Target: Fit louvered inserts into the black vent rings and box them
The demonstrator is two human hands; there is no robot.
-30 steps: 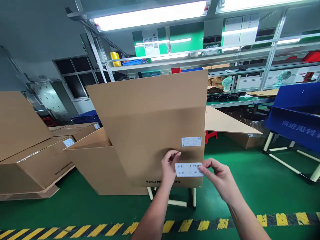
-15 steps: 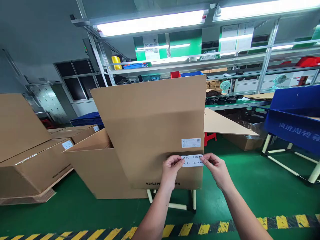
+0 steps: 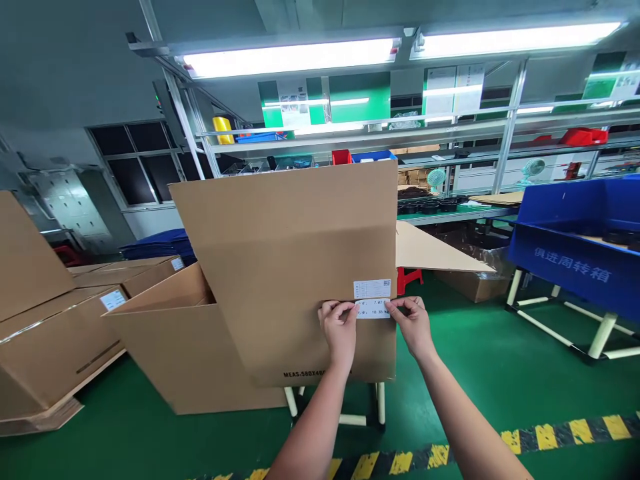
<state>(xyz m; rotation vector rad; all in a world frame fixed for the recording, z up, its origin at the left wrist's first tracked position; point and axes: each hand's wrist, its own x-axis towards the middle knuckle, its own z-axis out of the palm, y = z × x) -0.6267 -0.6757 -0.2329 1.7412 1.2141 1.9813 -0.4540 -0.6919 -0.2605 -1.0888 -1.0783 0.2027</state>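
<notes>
A white label (image 3: 373,309) with printed weight figures lies against the side of a large open cardboard box (image 3: 285,267). My left hand (image 3: 341,333) pinches its left end between thumb and finger. At its right end, near the box's edge, my right hand (image 3: 413,325) pinches it the same way. Directly above, a second white sticker (image 3: 372,289) with a small square code is on the cardboard. Whether the held label is stuck down under my fingers I cannot tell. Black printing low on the box is partly hidden by my left wrist.
Closed cartons (image 3: 55,347) on a pallet stand to the left. A blue bin (image 3: 565,233) rests on a white tube frame at the right. One box flap (image 3: 435,250) juts out rightward. Behind are a workbench with shelves and a red stool (image 3: 409,280). Yellow-black tape (image 3: 545,437) crosses the floor.
Both hands have raised the label closer to the sticker above, leaving only a narrow gap. The whole view has shifted, so the box appears slightly further left.
</notes>
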